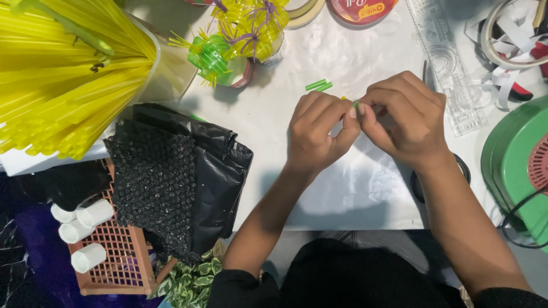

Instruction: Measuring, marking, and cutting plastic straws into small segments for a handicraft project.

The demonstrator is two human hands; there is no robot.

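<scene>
Ahead of the fingers (pixel 354 111) the white table (pixel 365 57) lies open up to two cut green straw pieces (pixel 318 86) just beyond them. Farther ahead stand straw flowers (pixel 245 28); a clear ruler (pixel 451 85) crowds the right, and a black bag (pixel 188 171) blocks the left.

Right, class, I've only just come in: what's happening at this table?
A person's left hand and right hand meet over a white table, pinching a small green straw piece between the fingertips. Two cut green pieces lie just beyond. A bundle of yellow straws sits at far left.
</scene>
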